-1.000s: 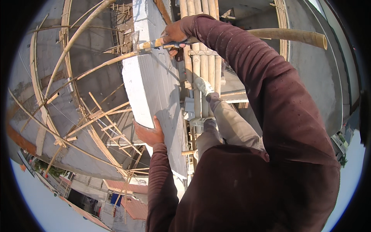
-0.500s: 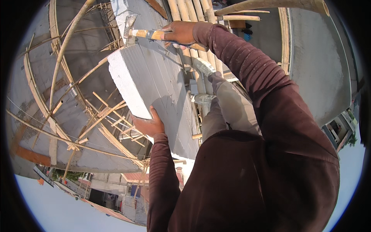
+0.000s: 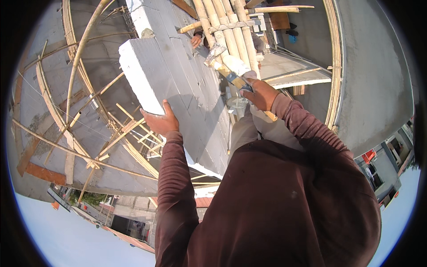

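Note:
My right hand (image 3: 262, 94) is closed around the wooden handle of a hammer (image 3: 235, 81). Its flat metal head (image 3: 215, 53), smeared pale, hangs over bamboo poles, apart from the wall. My left hand (image 3: 163, 121) grips the near lower edge of a block (image 3: 138, 75) with a rough white side, thumb over its grey face and fingers against the white. The block joins a grey wall (image 3: 195, 120) of fitted pieces with thin seams. A lump of grey mortar (image 3: 147, 33) sits at the block's far corner.
Bamboo poles (image 3: 227, 26) lashed together run beside the wall near my legs. Another person's hand (image 3: 196, 41) shows beside the wall. Bamboo scaffolding (image 3: 133, 129) and a grey surface lie far below on the left. A grey slab (image 3: 376, 75) stands at the right.
My right hand has brought the hammer from the block's far corner back toward me and to the right, over the poles. My left hand stays on the block's edge.

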Demonstrator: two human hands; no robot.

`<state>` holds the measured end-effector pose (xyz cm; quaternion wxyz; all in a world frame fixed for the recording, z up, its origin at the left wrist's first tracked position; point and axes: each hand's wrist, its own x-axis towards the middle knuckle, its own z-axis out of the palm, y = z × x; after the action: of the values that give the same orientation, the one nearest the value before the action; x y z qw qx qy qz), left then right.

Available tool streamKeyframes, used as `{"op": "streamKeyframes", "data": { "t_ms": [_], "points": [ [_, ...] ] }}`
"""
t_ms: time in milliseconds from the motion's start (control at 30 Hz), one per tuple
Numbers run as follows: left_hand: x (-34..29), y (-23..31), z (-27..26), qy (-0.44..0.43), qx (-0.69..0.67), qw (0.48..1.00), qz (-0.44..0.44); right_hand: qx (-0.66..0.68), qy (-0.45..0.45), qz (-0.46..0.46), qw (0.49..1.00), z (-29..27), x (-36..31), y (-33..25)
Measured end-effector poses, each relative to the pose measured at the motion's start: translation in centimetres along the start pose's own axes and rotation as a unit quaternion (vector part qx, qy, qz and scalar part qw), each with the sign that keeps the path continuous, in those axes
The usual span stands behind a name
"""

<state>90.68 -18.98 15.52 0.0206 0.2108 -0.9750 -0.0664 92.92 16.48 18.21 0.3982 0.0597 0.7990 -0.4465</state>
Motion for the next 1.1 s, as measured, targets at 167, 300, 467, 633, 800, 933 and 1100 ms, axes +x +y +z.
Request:
{"op": "streamKeyframes", "data": {
  "t_ms": [167, 300, 467, 633, 800, 933, 1100],
  "points": [
    [-0.7, -1.6, -0.2, 0.03, -0.05, 0.997, 0.053, -0.029, -0.015, -0.006, 0.999, 1.4, -3.8, 0.3],
    [-3.8, -2.6, -2.3, 0.018, -0.057, 0.993, 0.102, -0.043, 0.031, -0.04, 0.998, 3.2, -3.9, 0.5],
    [-12.4, -1.9, -7.2, -0.106, -0.161, 0.976, 0.106, 0.03, -0.002, -0.052, 0.998, 2.3, -5.4, 0.7],
    [-25.3, -9.7, -8.4, -0.125, -0.168, 0.977, -0.047, -0.01, -0.027, -0.066, 0.997, -0.8, -8.0, -1.6],
    [-31.1, -16.3, -7.6, -0.01, -0.142, 0.976, -0.162, -0.163, -0.011, -0.156, 0.974, -3.4, -8.0, -0.2],
    [-30.7, -16.5, -6.9, 0.045, -0.116, 0.979, -0.159, -0.2, -0.052, -0.171, 0.963, -4.5, -7.8, -1.8],
    [-30.0, -13.9, -4.6, 0.12, -0.143, 0.977, -0.099, -0.297, -0.057, -0.316, 0.899, -4.4, -7.0, -5.1]
  ]
}}
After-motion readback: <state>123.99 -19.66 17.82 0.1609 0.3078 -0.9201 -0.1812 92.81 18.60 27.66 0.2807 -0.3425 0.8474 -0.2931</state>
